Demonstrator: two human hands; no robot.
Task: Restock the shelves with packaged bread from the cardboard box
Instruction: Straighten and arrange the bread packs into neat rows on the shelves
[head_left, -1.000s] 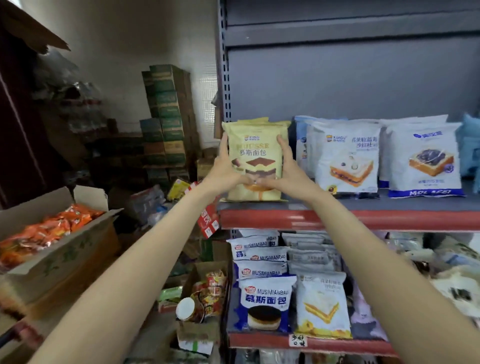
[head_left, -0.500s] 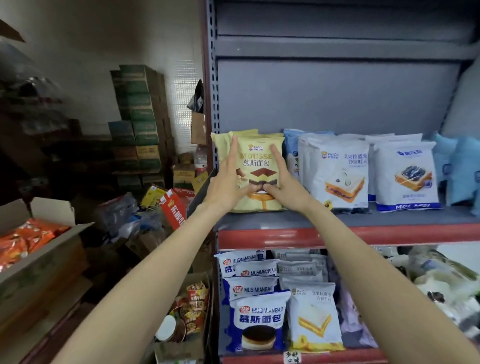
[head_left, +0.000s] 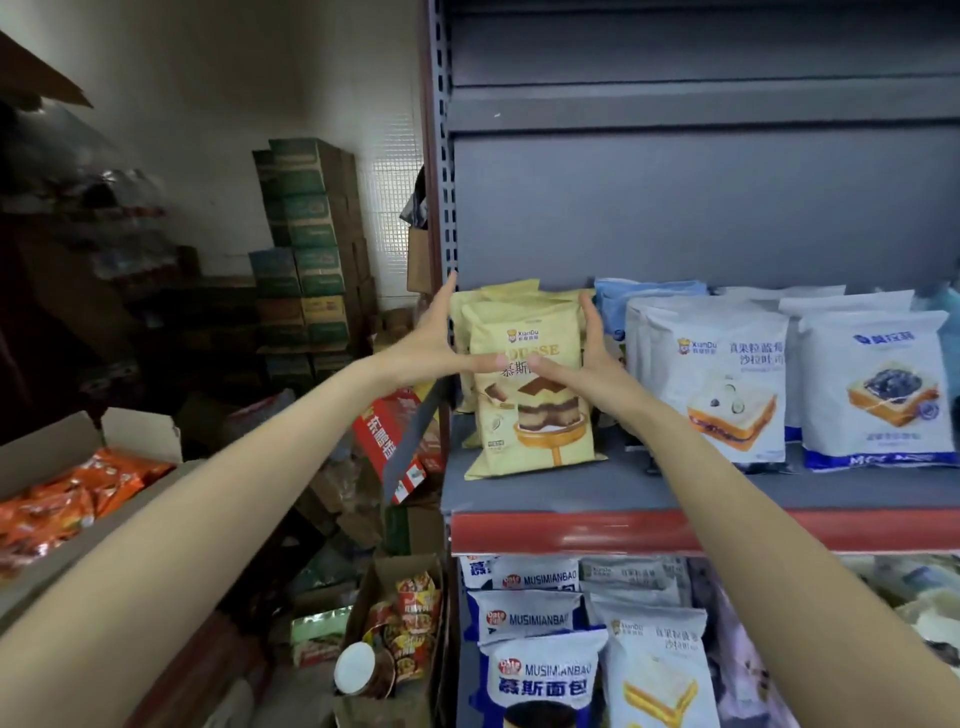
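Observation:
A yellow mousse bread pack (head_left: 535, 415) stands upright at the left end of the grey shelf (head_left: 623, 493), in front of more yellow packs. My left hand (head_left: 431, 343) holds its left side, fingers pointing up along the edge and thumb across the front. My right hand (head_left: 587, 358) holds its right side the same way, and the two thumbs nearly meet over the label. The cardboard box (head_left: 140, 431) sits open at the lower left with orange packets inside.
White and blue bread packs (head_left: 727, 379) fill the shelf to the right of the yellow ones. The lower shelf holds Musimianbao packs (head_left: 540, 675). Stacked cartons (head_left: 306, 234) and loose goods crowd the floor to the left of the shelf post (head_left: 441, 156).
The yellow pack has gone from the shelf's front edge further back against the other yellow packs. Both hands have slid higher up its sides.

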